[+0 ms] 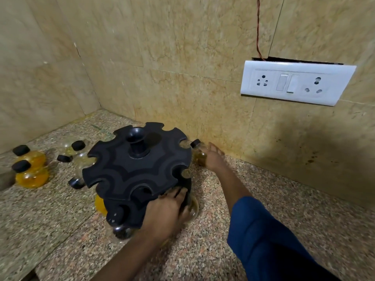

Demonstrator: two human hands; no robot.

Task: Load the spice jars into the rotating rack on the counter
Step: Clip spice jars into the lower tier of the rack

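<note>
The black two-tier rotating rack [138, 171] stands on the counter near the wall corner. My left hand [168, 209] is at the rack's lower tier on the near right side, fingers wrapped over a clear spice jar [193, 207] at a slot there. My right hand [213, 157], in a blue sleeve, reaches behind the rack's right side and grips a tilted jar with a black cap [196, 144]. The lower tier also holds a yellow-filled jar [100, 203] and a dark jar [121, 232]. The upper tier's slots look empty.
Left of the rack, two yellow-filled jars with black caps [31, 169] stand and several clear jars [79, 159] lie on the speckled stone counter [203, 250]. Tiled walls close the back and left. A white socket panel [296, 83] is on the back wall.
</note>
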